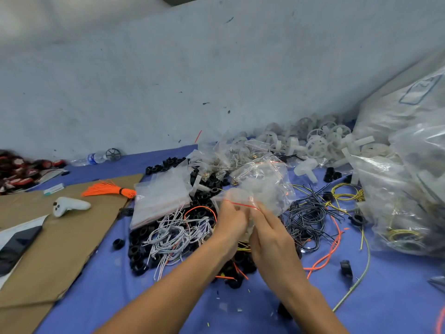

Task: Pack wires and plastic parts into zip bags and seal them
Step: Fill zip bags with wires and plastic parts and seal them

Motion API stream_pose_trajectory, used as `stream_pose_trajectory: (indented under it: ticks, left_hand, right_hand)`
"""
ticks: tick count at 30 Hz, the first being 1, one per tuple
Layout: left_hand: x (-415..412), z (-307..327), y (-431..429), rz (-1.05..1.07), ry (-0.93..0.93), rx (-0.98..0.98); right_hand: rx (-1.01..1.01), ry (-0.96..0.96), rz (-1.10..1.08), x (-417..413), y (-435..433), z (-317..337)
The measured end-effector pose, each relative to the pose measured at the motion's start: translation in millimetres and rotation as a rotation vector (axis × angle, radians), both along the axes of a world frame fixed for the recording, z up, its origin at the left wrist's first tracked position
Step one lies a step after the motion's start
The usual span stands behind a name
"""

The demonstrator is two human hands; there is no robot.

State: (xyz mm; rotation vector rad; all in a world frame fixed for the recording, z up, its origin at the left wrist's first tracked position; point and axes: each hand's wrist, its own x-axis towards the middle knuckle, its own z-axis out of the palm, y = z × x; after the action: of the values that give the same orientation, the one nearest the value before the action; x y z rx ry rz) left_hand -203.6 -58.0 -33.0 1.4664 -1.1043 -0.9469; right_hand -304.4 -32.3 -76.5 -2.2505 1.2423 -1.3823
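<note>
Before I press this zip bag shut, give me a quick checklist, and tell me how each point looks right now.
1. Both hands at the bag mouth: left hand and right hand pinch the zip bag at its red strip. Ok.
2. Red strip shut along its whole length: cannot tell, the hands cover part of it.
3. Wires and parts inside: cannot tell, the film is crumpled and blurred.
4. Nothing caught in the strip: cannot tell.
5. Next bag ready: stack of flat bags lies beside the white wires. Ok.
</note>
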Motion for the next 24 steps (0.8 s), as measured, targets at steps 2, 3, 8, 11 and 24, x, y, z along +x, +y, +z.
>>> stream_pose_trajectory:
  ticks: [2,3,8,11,24]
  left_hand:
    - [3,-7,-10,-0.073,-0.398,0.095]
    - [7,-8,-11,-0.17,-0.65,0.124]
    - [38,-1,15,-0.229,-1.156,-0.203]
    - [54,2,30,-0.256,-1.288,-0.145]
    - [94,84,21,0.008,-1.656,-0.5]
  right_hand:
    - [0.013,0.028,-0.001,0,0,0]
    - [0.022,0.046,-0.007,0,-1,0]
    - [0.008,0.049,-0.009,-2,-5,-1]
    - [-0.017,0.047,-0.011,0,-4,0]
    - [0.155,0.14,-0.012,-23,-56,153]
